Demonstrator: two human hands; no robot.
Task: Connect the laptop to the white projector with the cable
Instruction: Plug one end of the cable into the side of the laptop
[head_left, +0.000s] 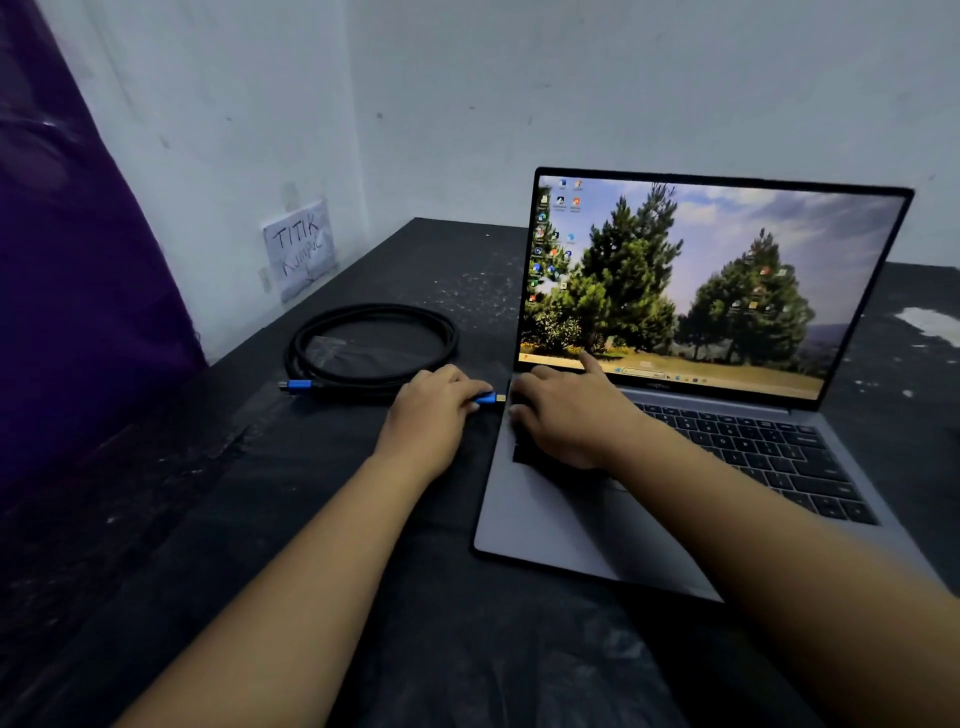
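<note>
An open grey laptop (566, 525) with a lit desktop screen stands on the dark table (322, 519). A black cable (371, 312) lies coiled to its left. One blue plug (298, 385) rests at the coil's near left. My left hand (434, 410) grips the other blue plug (488, 399), whose gold tip points at the laptop's left edge, a short gap away. My right hand (563, 415) rests flat on the left of the keyboard, fingers spread, one finger touching the screen's bottom edge. No white projector is in view.
A paper note (298, 249) with handwriting is taped to the white wall behind the coil. A purple sheet (67, 270) hangs along the left side. White scuffs (930, 322) mark the table at the far right.
</note>
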